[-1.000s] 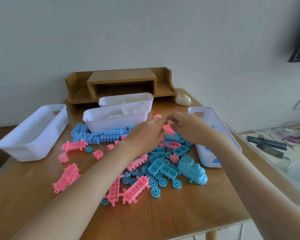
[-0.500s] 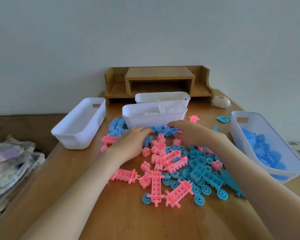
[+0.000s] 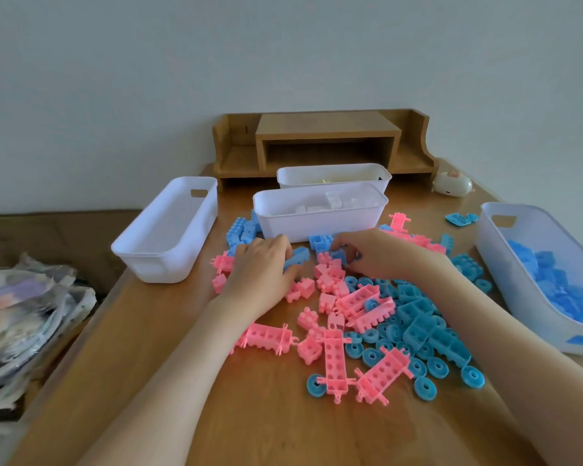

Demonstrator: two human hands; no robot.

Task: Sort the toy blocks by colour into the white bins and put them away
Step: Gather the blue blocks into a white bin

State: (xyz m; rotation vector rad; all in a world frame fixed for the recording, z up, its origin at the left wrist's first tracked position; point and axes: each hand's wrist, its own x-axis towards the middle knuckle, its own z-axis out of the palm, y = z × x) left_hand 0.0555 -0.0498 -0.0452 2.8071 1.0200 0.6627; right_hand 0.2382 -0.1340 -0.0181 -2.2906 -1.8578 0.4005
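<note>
Pink and blue blocks (image 3: 334, 354) crowd the worktop (image 3: 266, 415) between white bins (image 3: 169, 264); left hand (image 3: 261, 269) and right hand (image 3: 381, 253) curl fingers downward, grip hidden.

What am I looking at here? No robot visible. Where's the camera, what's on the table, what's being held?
No machine here: a person works with two bare hands. The one camera sits on the person's head, looking forward and down at the wooden table. On it lie mixed pink blocks, blue blocks and blue wheels. White bins stand around them: a left bin, a middle bin with white pieces, a back bin behind it, and a right bin holding blue ones. The left hand seems to pinch a blue brick between thumb and fingers. The right hand curls over small pieces in the pile; what it grips is hidden.
</note>
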